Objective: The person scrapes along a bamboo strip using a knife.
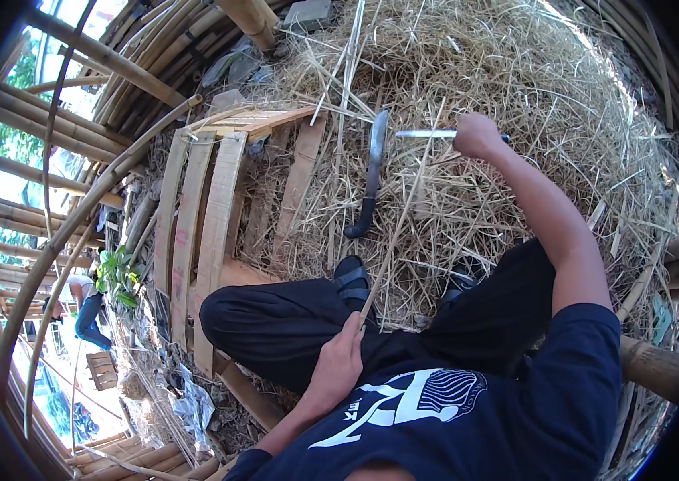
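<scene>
My left hand (pixel 338 365), low in the view by my lap, is closed around the near end of a long thin bamboo strip (pixel 400 228). The strip slants up and away over the straw, passing close to the knife. My right hand (pixel 480 136) is a fist around the handle of a knife (pixel 426 134), its pale narrow blade pointing left. Whether the blade touches the strip I cannot tell. A machete (pixel 375 156) with a curved black handle lies on the straw left of the knife, in front of my sandalled foot.
Straw (pixel 532 88) and loose bamboo shavings cover the ground. A wooden pallet-like crate (pixel 219 216) stands left of my knee. Bamboo poles (pixel 91 212) form a fence at far left, with a plant (pixel 117 276) beside it. Farther off, another person (pixel 87 309) bends over.
</scene>
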`<state>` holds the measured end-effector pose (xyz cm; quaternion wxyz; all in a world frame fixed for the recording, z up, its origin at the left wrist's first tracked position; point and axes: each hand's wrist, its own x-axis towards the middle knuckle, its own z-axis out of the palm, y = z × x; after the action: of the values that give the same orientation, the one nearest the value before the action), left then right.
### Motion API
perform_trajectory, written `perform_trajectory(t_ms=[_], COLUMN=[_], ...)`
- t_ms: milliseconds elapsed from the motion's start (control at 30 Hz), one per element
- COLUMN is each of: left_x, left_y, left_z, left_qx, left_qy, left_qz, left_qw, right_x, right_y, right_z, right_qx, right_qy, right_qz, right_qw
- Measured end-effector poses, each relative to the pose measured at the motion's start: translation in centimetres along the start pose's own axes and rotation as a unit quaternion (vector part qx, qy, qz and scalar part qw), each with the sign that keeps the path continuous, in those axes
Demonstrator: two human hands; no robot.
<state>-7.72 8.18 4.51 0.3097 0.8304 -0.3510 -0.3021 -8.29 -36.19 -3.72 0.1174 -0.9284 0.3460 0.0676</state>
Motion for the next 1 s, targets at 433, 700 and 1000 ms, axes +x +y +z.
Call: perform_trajectory(t_ms=[433,700,1000], left_x=[-5.2,-0.6,1.7], left_y=[-2.7,-2.4,-1.7], left_z=[-5.4,-8.6,-11.6], left_qx=[0.039,-0.103,-0.21], left_qy=[-0.001,-0.006,-0.073], left_qz=[-0.025,-0.078,-0.119], left_qw=[0.999,0.992,0.968], right_x=[0.5,0.7,-3.8], right_y=[13.3,4.2,-8.2], right_z=[-1.1,-4.1,-5.8], right_qx=[0.045,0.175,0.329], right_qy=[0.064,0.181,0.109], right_qz=[0.319,0.108,-0.093], right_qw=[0.945,0.962,0.933])
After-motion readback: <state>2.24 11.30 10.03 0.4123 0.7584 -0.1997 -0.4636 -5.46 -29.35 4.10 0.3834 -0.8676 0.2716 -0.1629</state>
